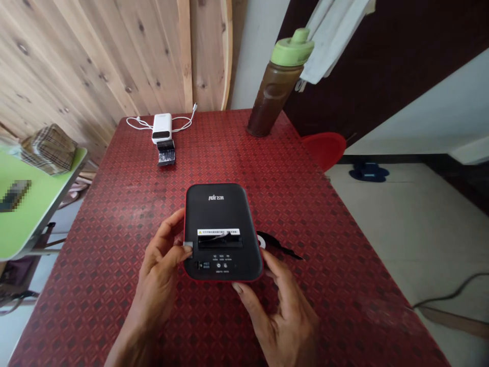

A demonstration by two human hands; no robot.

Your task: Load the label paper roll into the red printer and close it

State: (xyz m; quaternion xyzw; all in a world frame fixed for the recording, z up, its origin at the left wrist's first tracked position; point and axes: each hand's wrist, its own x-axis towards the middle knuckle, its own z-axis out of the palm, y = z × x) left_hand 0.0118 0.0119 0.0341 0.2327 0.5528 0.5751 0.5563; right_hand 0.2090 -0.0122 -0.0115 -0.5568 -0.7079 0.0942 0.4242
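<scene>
Centrally, black device (217,216) — between both hands (156,272) (284,316), gripped at left.

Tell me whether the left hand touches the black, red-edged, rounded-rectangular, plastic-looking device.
Touching. The head view shows the left hand on the black device, its thumb lying over the left edge.

Soft, even light leaves pale glare on the worktop (126,219); wide-angle stretch slants the bottle (277,92); edges blur.

飞鹅 (220,198), warning triangle (199,232) on device (214,215)
</scene>
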